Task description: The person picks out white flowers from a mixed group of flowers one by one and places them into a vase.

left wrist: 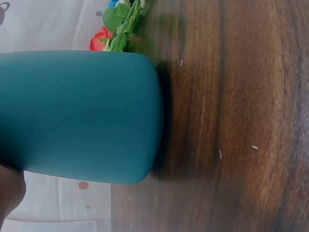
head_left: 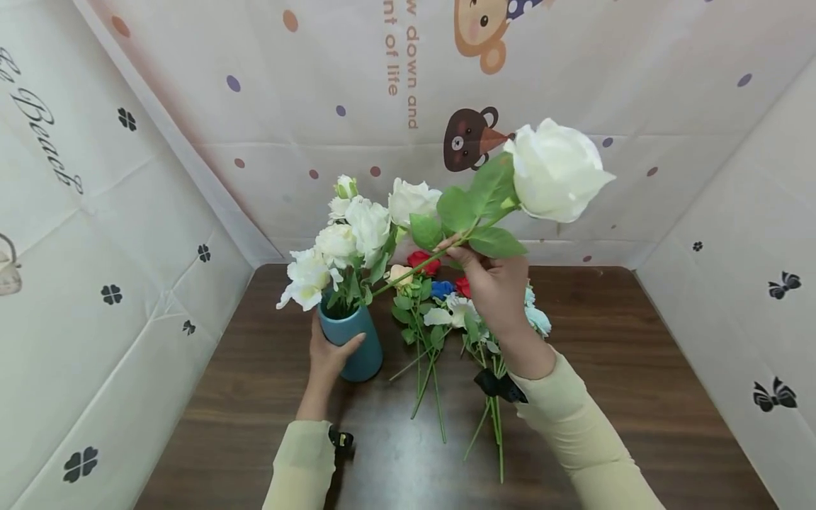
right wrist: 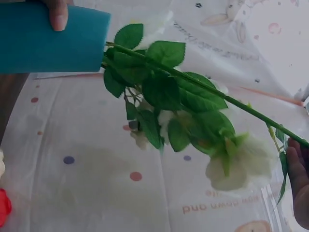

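My left hand [head_left: 330,354] grips a teal vase [head_left: 363,347] standing on the table, its thumb across the front. White artificial flowers [head_left: 347,237] with green leaves fill the vase mouth. In my right hand [head_left: 500,287] I pinch the green stem of a large white rose [head_left: 561,170], whose bloom is raised to the upper right. The stem [right wrist: 231,99] slants down toward the vase, and its lower end is at the rim in the right wrist view; whether it is inside I cannot tell. The left wrist view shows the lower vase [left wrist: 91,116] close up.
Right of the vase, artificial flowers with long stems [head_left: 433,382] lie on the brown wooden table [head_left: 599,439], with red roses [head_left: 423,263], a blue flower [head_left: 442,289] and pale blue blooms [head_left: 538,319] among them. Printed cloth [head_left: 287,92] hangs at the back and both sides.
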`<state>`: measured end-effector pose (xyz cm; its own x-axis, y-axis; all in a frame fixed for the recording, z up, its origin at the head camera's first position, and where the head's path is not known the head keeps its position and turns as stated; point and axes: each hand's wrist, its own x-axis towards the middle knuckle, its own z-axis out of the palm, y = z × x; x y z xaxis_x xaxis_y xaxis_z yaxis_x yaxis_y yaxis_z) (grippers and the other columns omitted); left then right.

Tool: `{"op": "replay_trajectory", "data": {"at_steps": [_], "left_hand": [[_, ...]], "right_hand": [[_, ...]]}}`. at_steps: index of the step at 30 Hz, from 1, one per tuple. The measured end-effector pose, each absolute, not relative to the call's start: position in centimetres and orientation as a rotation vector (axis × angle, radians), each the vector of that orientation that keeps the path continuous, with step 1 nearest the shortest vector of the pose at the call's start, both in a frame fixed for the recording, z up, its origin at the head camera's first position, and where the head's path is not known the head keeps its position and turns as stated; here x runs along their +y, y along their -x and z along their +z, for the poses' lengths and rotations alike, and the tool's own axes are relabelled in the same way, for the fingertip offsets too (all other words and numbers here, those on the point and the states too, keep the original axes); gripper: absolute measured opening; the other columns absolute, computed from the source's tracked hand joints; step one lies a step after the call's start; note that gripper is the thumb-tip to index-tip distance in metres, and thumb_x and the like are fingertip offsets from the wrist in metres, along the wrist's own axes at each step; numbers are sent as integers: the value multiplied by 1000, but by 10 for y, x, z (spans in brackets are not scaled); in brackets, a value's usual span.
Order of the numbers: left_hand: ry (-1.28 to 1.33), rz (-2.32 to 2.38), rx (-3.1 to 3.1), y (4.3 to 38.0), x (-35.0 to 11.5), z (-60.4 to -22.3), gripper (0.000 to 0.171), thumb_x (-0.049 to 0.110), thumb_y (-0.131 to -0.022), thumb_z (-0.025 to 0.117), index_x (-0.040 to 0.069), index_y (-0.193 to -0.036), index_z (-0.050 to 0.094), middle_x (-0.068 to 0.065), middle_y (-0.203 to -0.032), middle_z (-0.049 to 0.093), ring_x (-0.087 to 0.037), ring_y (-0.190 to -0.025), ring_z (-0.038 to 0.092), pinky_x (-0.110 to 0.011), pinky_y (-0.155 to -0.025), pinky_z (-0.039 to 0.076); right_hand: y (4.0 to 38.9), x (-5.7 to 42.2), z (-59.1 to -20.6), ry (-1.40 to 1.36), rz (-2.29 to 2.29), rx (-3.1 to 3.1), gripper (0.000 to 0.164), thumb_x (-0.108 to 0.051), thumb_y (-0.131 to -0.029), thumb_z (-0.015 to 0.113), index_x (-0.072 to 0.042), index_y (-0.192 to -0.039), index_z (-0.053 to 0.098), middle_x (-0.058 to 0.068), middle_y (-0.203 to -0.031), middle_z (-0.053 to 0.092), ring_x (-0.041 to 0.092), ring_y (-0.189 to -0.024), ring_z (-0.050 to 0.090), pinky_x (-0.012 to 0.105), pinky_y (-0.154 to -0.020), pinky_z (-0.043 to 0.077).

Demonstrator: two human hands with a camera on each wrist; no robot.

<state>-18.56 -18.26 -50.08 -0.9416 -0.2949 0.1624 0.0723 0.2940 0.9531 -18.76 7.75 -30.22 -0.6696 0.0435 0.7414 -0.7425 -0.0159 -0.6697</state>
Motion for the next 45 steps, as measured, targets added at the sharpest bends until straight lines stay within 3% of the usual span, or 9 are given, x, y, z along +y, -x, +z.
{"op": "replay_trajectory", "data": {"at_steps": [5, 8, 10, 12, 17, 21, 23, 35, 45], "left_hand": [[-192, -1690, -2246, 184, -183, -501, 102, 11, -77, 83, -1, -159, 23, -30, -157, 39, -49, -141, 42, -68, -114, 35], [-193, -1707, -2233, 182, -184, -503, 103, 9, -77, 83, -1, -160, 23, -31, -157, 38, -49, -142, 41, -67, -114, 35], [-185, -1712, -2227, 182, -185, -504, 102, 8, -77, 83, 0, -160, 23, -31, -157, 39, -49, -142, 41, -67, -114, 35], [-181, -1714, -2226, 182, -185, -504, 102, 8, -77, 82, 0, -160, 24, -30, -157, 39, -49, -142, 42, -67, -114, 35], [-174, -1719, -2228, 182, -184, -504, 102, 8, -77, 82, 1, -160, 23, -30, -156, 39, -49, -141, 43, -67, -113, 36], [-180, -1726, -2219, 182, -184, -505, 103, 7, -78, 82, 1, -161, 21, -30, -158, 38, -49, -142, 42, -66, -114, 35], [-188, -1719, -2217, 181, -185, -505, 102, 6, -78, 82, 1, -161, 22, -30, -158, 38, -48, -142, 41, -66, -114, 35], [-208, -1737, -2197, 182, -180, -507, 103, 5, -76, 82, -1, -160, 23, -30, -159, 37, -48, -143, 40, -65, -116, 33], [-190, -1751, -2175, 187, -179, -505, 103, 6, -77, 82, -1, -160, 23, -29, -160, 36, -47, -144, 40, -64, -117, 32]], "right_hand": [[187, 65, -310, -834, 1592, -1659, 5, 14, -88, 67, 15, -91, 70, 13, -87, 77, -6, -61, 55, 17, -60, 42], [187, 56, -317, -896, 1502, -1659, 5, 15, -87, 67, 14, -91, 70, 29, -84, 71, 8, -67, 66, 21, -61, 45], [187, 50, -320, -908, 1452, -1661, 8, 16, -85, 68, 13, -92, 69, 28, -83, 72, 20, -75, 72, 24, -64, 49], [188, 45, -323, -906, 1401, -1671, 12, 17, -82, 69, 12, -93, 70, 26, -83, 72, 25, -69, 67, 28, -64, 49], [190, 35, -331, -894, 1220, -1801, 7, 3, -87, 73, 6, -93, 70, 19, -78, 68, 19, -56, 48, 31, -57, 41], [193, 26, -336, -904, 1241, -1975, 9, -5, -92, 70, 2, -98, 70, 17, -82, 70, 22, -62, 59, 30, -59, 47], [195, 21, -339, -882, 1315, -2034, 11, 0, -90, 70, 2, -101, 70, 18, -87, 72, 24, -68, 64, 30, -63, 50], [206, 11, -362, -737, 1458, -2145, 11, -4, -95, 67, 5, -100, 70, 21, -81, 68, 29, -66, 62, 28, -63, 46], [216, -2, -372, -717, 1420, -2149, 13, -6, -95, 68, 4, -103, 69, 21, -89, 70, 32, -80, 69, 41, -72, 56]]}}
